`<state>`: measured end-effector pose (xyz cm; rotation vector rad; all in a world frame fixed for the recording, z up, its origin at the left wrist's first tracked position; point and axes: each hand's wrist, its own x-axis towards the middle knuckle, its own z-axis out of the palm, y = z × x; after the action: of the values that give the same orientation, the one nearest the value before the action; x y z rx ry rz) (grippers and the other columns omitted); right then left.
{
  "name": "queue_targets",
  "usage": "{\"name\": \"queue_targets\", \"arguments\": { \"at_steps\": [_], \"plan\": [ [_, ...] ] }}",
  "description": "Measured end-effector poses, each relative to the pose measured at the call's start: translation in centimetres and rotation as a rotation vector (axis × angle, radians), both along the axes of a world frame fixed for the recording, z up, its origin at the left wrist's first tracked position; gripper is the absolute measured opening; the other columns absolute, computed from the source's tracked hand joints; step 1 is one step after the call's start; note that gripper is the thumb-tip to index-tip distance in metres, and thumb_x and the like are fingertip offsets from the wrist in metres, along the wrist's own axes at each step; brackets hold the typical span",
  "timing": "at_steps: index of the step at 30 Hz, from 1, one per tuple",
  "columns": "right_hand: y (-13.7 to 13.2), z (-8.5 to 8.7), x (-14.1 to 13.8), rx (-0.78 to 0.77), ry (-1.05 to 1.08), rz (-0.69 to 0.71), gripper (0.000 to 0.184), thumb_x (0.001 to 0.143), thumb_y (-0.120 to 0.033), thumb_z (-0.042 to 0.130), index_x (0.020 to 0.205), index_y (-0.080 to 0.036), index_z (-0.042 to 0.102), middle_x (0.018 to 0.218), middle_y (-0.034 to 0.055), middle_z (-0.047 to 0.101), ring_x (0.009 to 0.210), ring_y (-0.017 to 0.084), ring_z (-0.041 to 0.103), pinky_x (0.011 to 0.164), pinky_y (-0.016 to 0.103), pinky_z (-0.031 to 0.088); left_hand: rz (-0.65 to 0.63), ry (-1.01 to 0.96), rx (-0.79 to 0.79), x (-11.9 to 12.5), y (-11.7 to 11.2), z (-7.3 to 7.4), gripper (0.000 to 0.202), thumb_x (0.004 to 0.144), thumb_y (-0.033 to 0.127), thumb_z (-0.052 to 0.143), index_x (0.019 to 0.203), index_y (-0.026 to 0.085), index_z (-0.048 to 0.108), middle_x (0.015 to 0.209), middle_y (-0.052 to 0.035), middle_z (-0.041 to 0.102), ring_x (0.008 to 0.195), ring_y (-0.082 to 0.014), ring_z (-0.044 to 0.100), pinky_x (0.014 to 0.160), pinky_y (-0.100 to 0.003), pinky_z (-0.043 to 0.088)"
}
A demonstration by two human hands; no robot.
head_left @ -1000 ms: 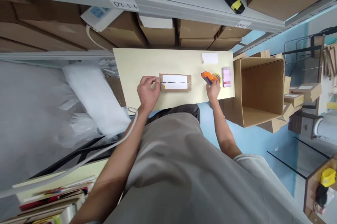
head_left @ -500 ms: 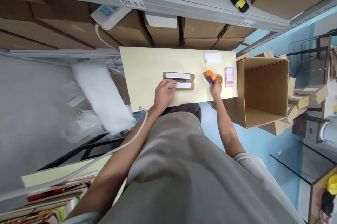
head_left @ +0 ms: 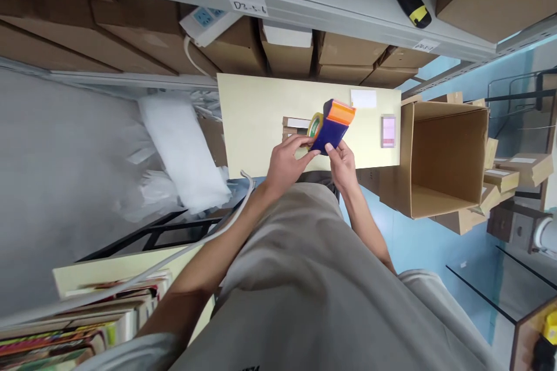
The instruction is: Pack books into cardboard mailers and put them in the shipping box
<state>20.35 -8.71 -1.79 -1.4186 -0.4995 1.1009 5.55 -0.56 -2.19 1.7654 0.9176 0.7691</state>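
In the head view, our right hand [head_left: 342,166] has its fingers wrapped around the lower end of the blue-and-orange tape dispenser [head_left: 331,129], held over the table [head_left: 250,121], thumb against its face. Our left hand [head_left: 287,163] is half curled, thumb and fingertips at the dispenser's seven o'clock, below the tape roll [head_left: 315,125]; whether they grip anything we cannot tell. From the dispenser we see a small cardboard box [head_left: 297,122] at nine o'clock, partly hidden, and a phone [head_left: 388,130] at three.
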Motion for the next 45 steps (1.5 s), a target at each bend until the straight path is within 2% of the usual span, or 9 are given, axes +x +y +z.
{"name": "queue_targets", "arguments": {
  "at_steps": [8,14,20,24,28,30,35,40,45],
  "plan": [
    [1.9,-0.2,-1.6,-0.005,-0.006,0.219,0.074,0.084,-0.081,0.086,0.131,-0.025,0.074,0.133,0.0086,0.083,0.134,0.030,0.074,0.128,0.047,0.054,-0.026,0.006,0.069,-2.8,0.7,-0.3,0.026,0.109,0.046,0.070,0.117,0.025,0.082,0.118,-0.0077,0.081,0.112,-0.0236,0.078,0.103,-0.038,0.065],
    [1.6,-0.6,-2.2,-0.039,-0.117,0.205,0.078,0.085,-0.086,0.080,0.131,-0.023,0.073,0.136,0.0110,0.082,0.133,0.030,0.074,0.124,0.047,0.057,0.075,0.020,-0.067,-3.2,0.3,0.5,0.026,0.101,0.047,0.079,0.112,0.024,0.083,0.112,-0.0062,0.080,0.096,-0.0205,0.078,0.097,-0.036,0.068],
    [1.6,0.3,-1.2,-0.089,-0.168,0.368,0.083,0.078,-0.093,0.080,0.123,-0.023,0.077,0.128,0.0101,0.083,0.124,0.032,0.078,0.115,0.049,0.063,0.049,-0.037,-0.251,-3.9,-0.3,1.1,0.040,0.089,0.061,0.087,0.098,0.023,0.080,0.104,-0.0057,0.081,0.087,-0.0203,0.078,0.090,-0.037,0.070],
    [1.2,0.6,-0.5,-0.120,-0.256,0.434,0.079,0.082,-0.090,0.080,0.121,-0.021,0.077,0.119,0.0091,0.083,0.113,0.031,0.077,0.108,0.048,0.065,0.051,-0.106,-0.346,-5.4,1.1,1.0,0.059,0.080,0.066,0.093,0.117,0.022,0.079,0.109,-0.0099,0.082,0.093,-0.0230,0.077,0.082,-0.036,0.067],
    [0.3,1.2,-0.5,-0.111,-0.360,0.512,0.074,0.088,-0.081,0.081,0.133,-0.023,0.073,0.124,0.0099,0.082,0.113,0.032,0.076,0.109,0.049,0.064,0.126,-0.206,-0.319,-5.4,3.0,2.1,0.061,0.089,0.065,0.086,0.133,0.024,0.076,0.130,-0.0137,0.077,0.111,-0.0267,0.076,0.087,-0.037,0.066],
    [-0.2,1.4,-0.6,-0.105,-0.399,0.564,0.070,0.093,-0.077,0.079,0.137,-0.024,0.071,0.125,0.0104,0.081,0.113,0.033,0.076,0.109,0.050,0.063,0.088,-0.204,-0.338,-4.8,3.6,3.0,0.056,0.091,0.064,0.084,0.129,0.024,0.079,0.128,-0.0130,0.076,0.115,-0.0288,0.075,0.090,-0.038,0.067],
    [-1.4,1.5,-0.3,-0.097,-0.513,0.606,0.064,0.099,-0.073,0.074,0.142,-0.026,0.069,0.132,0.0127,0.079,0.126,0.037,0.072,0.118,0.055,0.058,-0.028,-0.229,-0.527,-3.9,4.0,4.2,0.047,0.088,0.062,0.087,0.111,0.020,0.084,0.114,-0.0115,0.080,0.110,-0.0299,0.077,0.095,-0.042,0.067],
    [-2.3,1.1,0.4,-0.082,-0.584,0.647,0.065,0.100,-0.072,0.074,0.145,-0.025,0.068,0.139,0.0158,0.077,0.136,0.040,0.069,0.124,0.059,0.054,-0.016,-0.201,-0.574,-4.2,4.2,3.9,0.041,0.082,0.057,0.093,0.096,0.019,0.083,0.106,-0.0107,0.081,0.104,-0.0292,0.077,0.092,-0.042,0.067],
    [-2.8,1.2,0.9,-0.085,-0.614,0.713,0.063,0.102,-0.069,0.073,0.147,-0.025,0.066,0.145,0.0166,0.075,0.139,0.039,0.067,0.124,0.058,0.053,-0.109,-0.126,-0.537,-4.5,4.8,2.8,0.044,0.080,0.061,0.094,0.090,0.020,0.083,0.101,-0.0103,0.081,0.096,-0.0270,0.077,0.087,-0.039,0.067]
  ]
}}
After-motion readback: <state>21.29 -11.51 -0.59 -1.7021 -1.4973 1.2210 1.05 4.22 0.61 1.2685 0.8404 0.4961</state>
